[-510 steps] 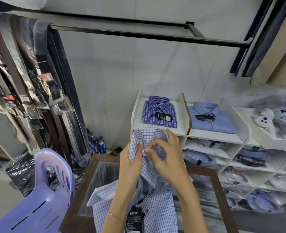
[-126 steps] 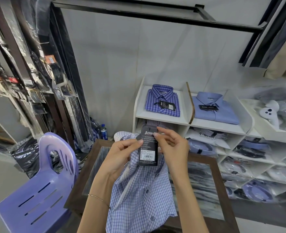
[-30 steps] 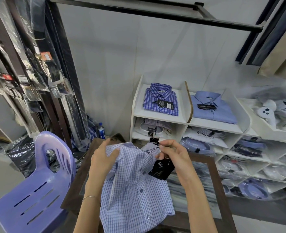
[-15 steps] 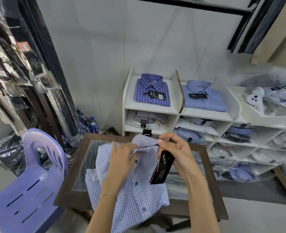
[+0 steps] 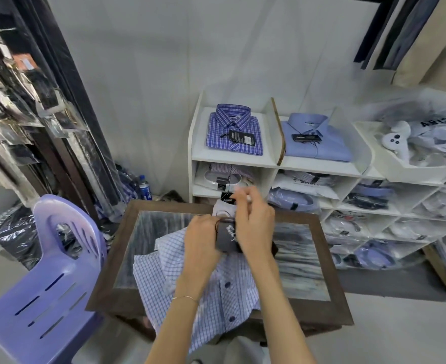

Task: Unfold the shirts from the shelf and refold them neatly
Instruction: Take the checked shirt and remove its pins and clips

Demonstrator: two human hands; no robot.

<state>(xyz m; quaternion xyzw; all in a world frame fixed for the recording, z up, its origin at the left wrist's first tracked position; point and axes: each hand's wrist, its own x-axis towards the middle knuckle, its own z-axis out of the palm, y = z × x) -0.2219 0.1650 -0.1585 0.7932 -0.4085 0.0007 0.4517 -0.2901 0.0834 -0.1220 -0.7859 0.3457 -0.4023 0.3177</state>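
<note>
Over the checked shirt (image 5: 216,292), both hands now pinch the tag (image 5: 227,239).

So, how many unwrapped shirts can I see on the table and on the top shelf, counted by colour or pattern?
Light blue checked shirt, on the table under both hands: 1
Dark blue checked shirt, top shelf: 1
Plain light blue shirt, top shelf: 1
Total: 3

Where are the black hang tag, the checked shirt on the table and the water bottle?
black hang tag (image 5: 229,239), head view, on its printed face between the hands.
checked shirt (image 5: 227,298), head view, on the button placket.
water bottle (image 5: 145,189), head view, on its blue label.
</note>
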